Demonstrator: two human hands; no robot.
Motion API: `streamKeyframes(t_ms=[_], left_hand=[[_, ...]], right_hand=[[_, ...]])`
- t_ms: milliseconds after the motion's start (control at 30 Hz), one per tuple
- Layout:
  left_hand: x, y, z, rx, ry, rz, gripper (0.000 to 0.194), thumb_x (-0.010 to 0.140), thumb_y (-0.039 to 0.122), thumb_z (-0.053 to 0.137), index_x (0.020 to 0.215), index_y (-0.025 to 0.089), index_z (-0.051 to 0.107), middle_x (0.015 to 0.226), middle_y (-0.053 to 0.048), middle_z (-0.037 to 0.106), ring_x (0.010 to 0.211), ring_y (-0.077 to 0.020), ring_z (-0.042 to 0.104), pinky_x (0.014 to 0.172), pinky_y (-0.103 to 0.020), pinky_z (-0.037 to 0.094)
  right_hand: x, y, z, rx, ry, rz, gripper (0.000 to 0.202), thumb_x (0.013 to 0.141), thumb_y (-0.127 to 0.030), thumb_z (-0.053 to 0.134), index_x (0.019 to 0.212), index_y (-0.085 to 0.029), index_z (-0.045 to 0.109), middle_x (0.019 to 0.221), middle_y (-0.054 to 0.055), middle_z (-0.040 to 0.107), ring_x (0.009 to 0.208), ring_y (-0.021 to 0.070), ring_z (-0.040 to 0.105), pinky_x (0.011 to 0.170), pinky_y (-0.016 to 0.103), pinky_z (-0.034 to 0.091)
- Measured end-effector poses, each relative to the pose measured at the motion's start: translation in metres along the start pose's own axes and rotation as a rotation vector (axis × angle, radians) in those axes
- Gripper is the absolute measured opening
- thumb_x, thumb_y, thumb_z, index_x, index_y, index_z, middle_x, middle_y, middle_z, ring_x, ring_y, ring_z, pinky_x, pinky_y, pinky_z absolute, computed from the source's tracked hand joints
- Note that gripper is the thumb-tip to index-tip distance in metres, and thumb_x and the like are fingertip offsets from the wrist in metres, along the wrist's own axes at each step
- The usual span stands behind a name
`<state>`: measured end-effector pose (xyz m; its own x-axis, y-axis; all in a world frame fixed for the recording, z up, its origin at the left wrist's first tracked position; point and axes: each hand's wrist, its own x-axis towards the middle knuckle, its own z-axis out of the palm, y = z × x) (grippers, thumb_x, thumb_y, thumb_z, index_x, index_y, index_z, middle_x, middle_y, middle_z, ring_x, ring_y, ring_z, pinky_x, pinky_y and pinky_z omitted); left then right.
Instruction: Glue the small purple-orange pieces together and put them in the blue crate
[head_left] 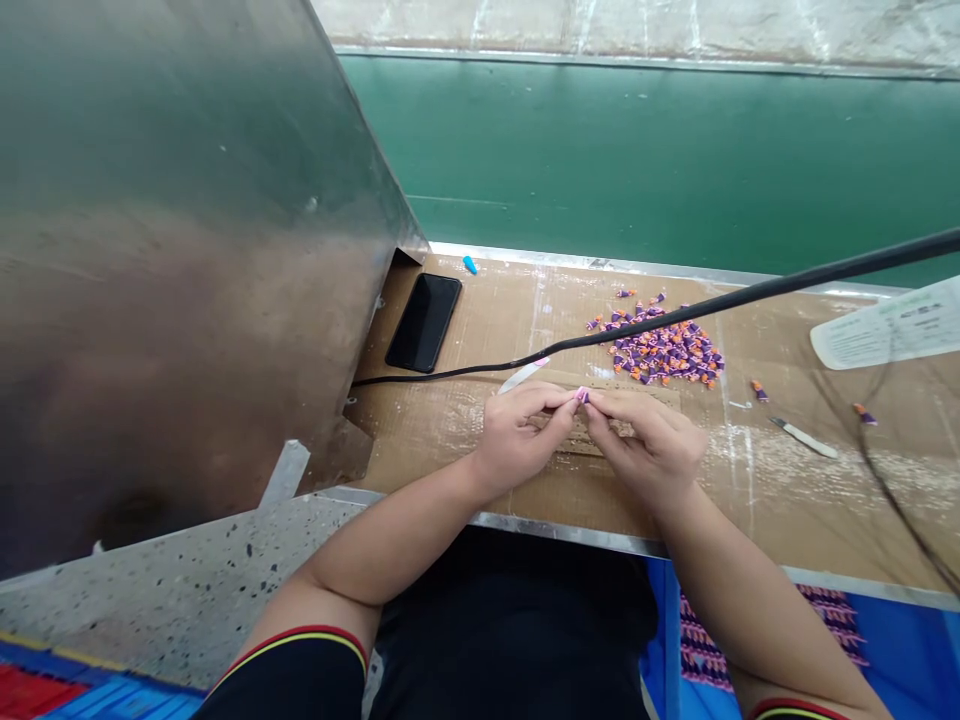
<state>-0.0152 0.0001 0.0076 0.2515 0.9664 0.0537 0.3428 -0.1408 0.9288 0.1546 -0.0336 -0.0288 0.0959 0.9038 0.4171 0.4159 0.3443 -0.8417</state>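
Between my two hands, above the cardboard-covered bench, is a small purple and pink piece (583,396). The fingertips of my left hand (529,430) pinch it from the left. Thumb and finger of my right hand (645,435) close on it from the right. Beyond my right hand lies a pile of small purple, pink and orange pieces (667,345). A white strip (523,375) with a pink end lies just behind my left hand.
A black cable (480,368) crosses the bench (420,450) behind my hands. A phone (424,322) and blue cap (469,265) lie left; a pale-handled knife (806,438) and white container (892,325) right. A metal panel (187,250) stands left. Below right is a blue crate (900,650).
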Motion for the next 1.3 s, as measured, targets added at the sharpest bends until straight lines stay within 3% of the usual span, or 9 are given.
streamKeyframes(t_ms=[233,500,800,967,1033,1200,1300], left_hand=[[-0.004,0.0,0.001,0.051,0.003,0.008,0.012,0.102,0.022,0.069,0.1,0.021,0.082,0.096,-0.004,0.084,0.087,-0.0168,0.082,0.085,-0.03,0.07],[-0.008,0.001,0.003,-0.053,-0.01,-0.046,0.01,0.102,0.021,0.07,0.103,0.021,0.081,0.097,-0.005,0.083,0.089,-0.0176,0.082,0.085,-0.03,0.068],[-0.011,-0.003,0.004,-0.041,0.009,0.045,0.014,0.1,0.012,0.071,0.108,0.019,0.079,0.1,-0.006,0.084,0.091,-0.0159,0.082,0.087,-0.026,0.067],[-0.006,-0.007,0.003,-0.021,-0.025,0.035,0.014,0.103,0.021,0.067,0.105,0.02,0.081,0.1,-0.008,0.083,0.093,-0.0186,0.082,0.092,-0.033,0.069],[-0.002,-0.01,0.003,-0.007,-0.055,0.037,0.019,0.105,0.025,0.064,0.108,0.02,0.081,0.1,-0.009,0.083,0.093,-0.0192,0.082,0.094,-0.035,0.068],[0.002,-0.019,0.001,0.082,-0.018,0.062,0.023,0.106,0.029,0.06,0.105,0.02,0.081,0.096,-0.008,0.083,0.09,-0.0185,0.081,0.09,-0.032,0.066],[0.003,-0.02,-0.002,0.11,-0.029,0.086,0.025,0.107,0.03,0.059,0.103,0.019,0.081,0.095,-0.007,0.083,0.089,-0.0174,0.08,0.089,-0.031,0.065]], right_hand=[[-0.002,-0.002,0.0,-0.005,-0.003,-0.016,0.038,0.095,-0.008,0.076,0.127,-0.029,0.078,0.107,0.004,0.084,0.087,0.0218,0.084,0.081,0.031,0.074],[0.001,-0.006,0.001,0.016,0.022,0.008,0.035,0.096,-0.008,0.076,0.123,-0.029,0.078,0.106,0.003,0.084,0.088,0.0206,0.084,0.082,0.03,0.073],[0.0,-0.006,0.002,-0.007,0.025,0.022,0.025,0.099,-0.013,0.074,0.119,-0.028,0.078,0.105,0.004,0.084,0.088,0.021,0.084,0.08,0.032,0.074],[0.003,-0.002,0.001,-0.039,0.002,-0.024,0.024,0.097,-0.011,0.076,0.115,-0.028,0.077,0.102,0.001,0.084,0.085,0.0182,0.083,0.079,0.027,0.071],[0.003,0.004,-0.001,-0.035,-0.005,0.027,0.02,0.098,-0.014,0.076,0.113,-0.027,0.078,0.1,0.002,0.084,0.082,0.0176,0.082,0.077,0.028,0.07],[0.004,0.034,-0.019,0.003,0.0,0.313,0.015,0.099,-0.026,0.075,0.111,-0.022,0.082,0.099,0.006,0.083,0.075,0.0183,0.08,0.068,0.03,0.069],[0.001,0.052,-0.048,-0.053,-0.019,0.319,0.009,0.095,-0.022,0.074,0.101,-0.022,0.081,0.094,0.005,0.082,0.076,0.018,0.079,0.066,0.028,0.066]])
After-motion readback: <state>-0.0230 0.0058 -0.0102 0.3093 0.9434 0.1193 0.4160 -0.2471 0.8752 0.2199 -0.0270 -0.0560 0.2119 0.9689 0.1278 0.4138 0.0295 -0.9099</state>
